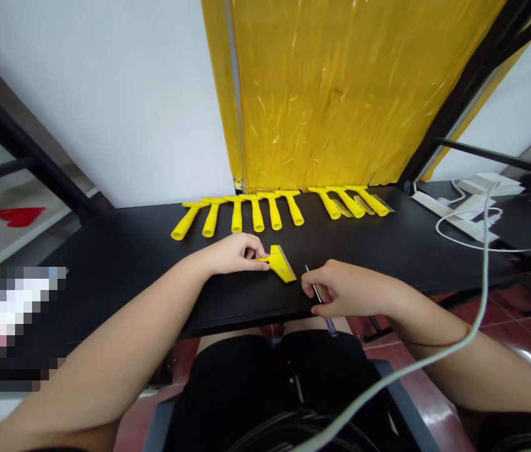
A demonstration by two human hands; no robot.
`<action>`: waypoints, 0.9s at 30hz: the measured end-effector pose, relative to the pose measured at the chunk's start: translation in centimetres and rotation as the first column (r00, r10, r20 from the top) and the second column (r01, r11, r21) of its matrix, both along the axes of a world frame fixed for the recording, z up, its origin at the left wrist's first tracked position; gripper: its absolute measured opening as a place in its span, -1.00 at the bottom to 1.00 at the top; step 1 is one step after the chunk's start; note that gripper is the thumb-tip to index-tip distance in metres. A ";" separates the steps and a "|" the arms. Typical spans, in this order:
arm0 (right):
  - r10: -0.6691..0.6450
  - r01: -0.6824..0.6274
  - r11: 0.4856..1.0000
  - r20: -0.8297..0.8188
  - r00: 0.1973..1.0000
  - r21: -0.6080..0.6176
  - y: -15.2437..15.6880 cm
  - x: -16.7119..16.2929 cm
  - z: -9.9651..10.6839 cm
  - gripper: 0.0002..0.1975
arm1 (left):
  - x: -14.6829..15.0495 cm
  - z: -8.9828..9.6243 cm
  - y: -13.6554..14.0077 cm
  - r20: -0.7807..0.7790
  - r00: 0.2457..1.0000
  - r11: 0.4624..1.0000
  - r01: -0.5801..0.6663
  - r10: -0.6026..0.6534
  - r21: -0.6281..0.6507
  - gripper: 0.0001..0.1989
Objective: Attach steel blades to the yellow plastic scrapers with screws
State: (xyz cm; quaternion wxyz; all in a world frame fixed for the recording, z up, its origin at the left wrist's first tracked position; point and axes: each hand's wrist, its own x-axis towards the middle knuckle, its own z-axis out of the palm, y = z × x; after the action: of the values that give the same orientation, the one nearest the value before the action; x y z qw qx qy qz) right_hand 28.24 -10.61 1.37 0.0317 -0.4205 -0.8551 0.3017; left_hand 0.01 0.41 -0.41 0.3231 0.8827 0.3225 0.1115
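Note:
My left hand point(241, 254) is closed on a yellow scraper point(281, 264), whose wide head with a metal blade edge points right, just above the black table. Two small screws show on its head. To the right, my right hand point(341, 289) grips a screwdriver point(316, 294) with a thin metal shaft and a clear handle, its shaft tip pointing up and away from me. Shaft and scraper are apart. Behind my hands stands a row of several yellow scraper handles point(236, 215), with a second group point(351, 202) farther right, where clear flat pieces show beside the handles.
The black table point(152, 263) runs across in front of me. White power strips point(458, 213) with cables lie at the right. A pale cable point(435, 363) hangs across my right forearm. Yellow plastic film point(336, 94) covers the panel behind; a red object point(17, 216) lies far left.

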 end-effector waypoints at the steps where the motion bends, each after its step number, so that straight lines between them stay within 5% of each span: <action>1: 0.007 -0.007 1.000 -0.006 1.000 -0.005 0.0 0.1 0.0 -0.89 | 0.0 0.0 0.0 -0.002 1.000 1.000 -0.001 0.001 0.003 -0.61; 6: 0.050 -0.048 0.999 -0.185 0.981 0.014 1.5 1.5 0.7 -0.88 | -0.1 -0.1 0.1 0.009 1.000 1.000 0.000 0.000 -0.009 -0.60; 10: -0.062 0.048 0.998 -0.461 0.885 -0.042 3.8 2.0 0.8 -0.81 | 0.0 0.0 0.0 0.015 1.000 1.000 0.005 -0.005 -0.010 -0.61; 20: -0.092 0.070 0.996 -0.554 0.828 -0.060 11.1 2.4 4.4 -0.73 | -0.1 -0.3 0.3 0.028 0.999 1.000 0.025 -0.025 -0.003 -0.61; 23: -0.177 0.037 0.978 -0.723 0.668 -0.205 11.6 1.6 3.6 -0.68 | -0.1 -0.2 0.2 0.028 0.999 1.000 0.022 -0.022 -0.008 -0.61; 27: -0.369 -0.010 0.922 -0.885 0.286 -0.387 11.6 -0.2 1.2 -0.54 | 0.0 -0.1 0.1 0.024 1.000 1.000 0.008 -0.008 -0.020 -0.61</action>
State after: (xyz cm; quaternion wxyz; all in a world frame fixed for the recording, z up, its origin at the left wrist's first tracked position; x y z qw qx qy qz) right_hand 28.05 1.01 2.62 0.4930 -0.2558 -0.5563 0.6181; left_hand -0.03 0.51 -0.53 0.3362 0.8793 0.3163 0.1172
